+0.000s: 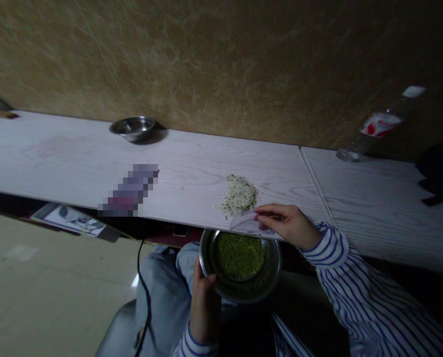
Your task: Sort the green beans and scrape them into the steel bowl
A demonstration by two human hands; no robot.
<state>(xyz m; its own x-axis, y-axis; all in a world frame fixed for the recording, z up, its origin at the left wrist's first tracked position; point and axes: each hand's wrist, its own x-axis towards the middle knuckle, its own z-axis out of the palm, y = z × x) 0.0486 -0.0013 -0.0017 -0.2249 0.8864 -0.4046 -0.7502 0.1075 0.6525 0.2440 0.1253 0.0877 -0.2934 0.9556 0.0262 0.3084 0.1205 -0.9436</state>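
Note:
My left hand [204,292] grips the near left rim of a steel bowl [278,267], thumb over the edge. Green mung beans [240,255] lie in the bowl, which is held just under the table's front edge. In the fingers of my right hand [286,223] is a clear plastic protractor [246,223], flat on the tabletop near that edge. Just beyond the protractor spreads a small pile of white rice-like grains mixed with green beans [240,193].
A smaller steel bowl [132,130] stands at the back left of the white table [192,163]. A pixelated flat object [130,191] lies near the front edge. At the right, a clear bottle [379,124] stands by the wall. A black cable [147,297] hangs beside my leg.

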